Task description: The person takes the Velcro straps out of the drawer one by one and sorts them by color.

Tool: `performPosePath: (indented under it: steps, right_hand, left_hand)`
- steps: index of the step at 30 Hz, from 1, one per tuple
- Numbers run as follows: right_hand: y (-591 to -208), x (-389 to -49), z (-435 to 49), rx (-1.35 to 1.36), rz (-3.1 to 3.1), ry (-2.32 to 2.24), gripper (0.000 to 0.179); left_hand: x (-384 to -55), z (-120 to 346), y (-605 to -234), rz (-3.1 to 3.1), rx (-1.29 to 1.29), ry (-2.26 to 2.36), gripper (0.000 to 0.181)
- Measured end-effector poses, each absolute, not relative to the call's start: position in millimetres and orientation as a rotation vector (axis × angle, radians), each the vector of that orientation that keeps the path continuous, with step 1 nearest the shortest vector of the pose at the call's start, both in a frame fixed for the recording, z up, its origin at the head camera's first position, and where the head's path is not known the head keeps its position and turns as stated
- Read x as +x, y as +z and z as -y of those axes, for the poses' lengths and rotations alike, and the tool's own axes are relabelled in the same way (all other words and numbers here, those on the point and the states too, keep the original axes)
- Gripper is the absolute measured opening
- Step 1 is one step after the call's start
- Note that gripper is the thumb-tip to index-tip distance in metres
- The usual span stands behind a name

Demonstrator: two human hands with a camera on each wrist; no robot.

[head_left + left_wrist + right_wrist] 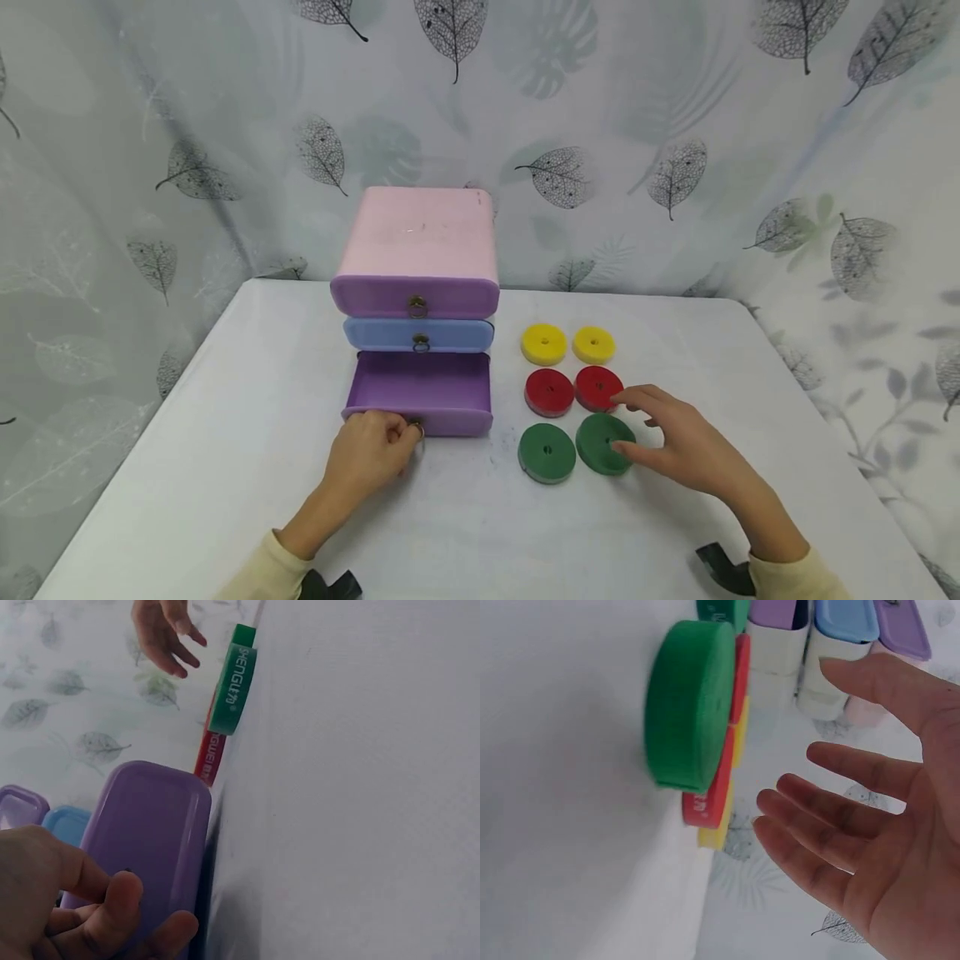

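A small pink cabinet (427,229) with three drawers stands at the back left of the table. Its purple bottom drawer (461,423) is pulled out and has nothing inside. My left hand (372,450) pinches the ring pull (418,428) on that drawer's front, mostly hidden by the fingers in the left wrist view. Over the nearer right green disc (595,446) hovers my right hand (686,446), fingers spread and holding nothing. In the right wrist view, a gap shows between its fingers and the green disc (679,709). The other green disc (546,454) lies to the left.
Two red discs (549,392) and two yellow discs (543,344) lie in rows behind the green ones, right of the cabinet. The blue middle drawer (457,336) and purple top drawer (367,297) sit above the open one. Leaf-patterned cloth (450,125) hangs behind the white table (480,533).
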State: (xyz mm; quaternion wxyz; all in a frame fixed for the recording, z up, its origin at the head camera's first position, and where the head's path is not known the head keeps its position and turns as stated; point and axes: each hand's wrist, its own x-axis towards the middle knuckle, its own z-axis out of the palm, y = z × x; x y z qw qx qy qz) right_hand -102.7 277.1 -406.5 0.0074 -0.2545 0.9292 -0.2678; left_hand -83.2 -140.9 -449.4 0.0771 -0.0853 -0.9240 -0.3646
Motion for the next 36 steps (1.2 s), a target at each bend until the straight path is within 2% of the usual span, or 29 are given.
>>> performPosePath:
  steps: [8,23,36]
  right_hand:
    - [-403.1,-109.3,-261.8,-0.818,-2.951,-0.929,0.057]
    - [-402.2,-123.7,-234.1,-0.885,-2.966,-1.023,0.045]
    - [-401.8,-128.9,-217.2,-0.814,-2.984,-1.084,0.05]
  left_hand:
    - [-97.5,142.9,-445.6,2.788,-0.277,-1.102,0.039]
    - [-136.3,141.5,-447.5,2.787,-0.215,-1.131,0.036]
    - [-154.2,141.3,-451.7,2.715,-0.267,-1.152,0.033]
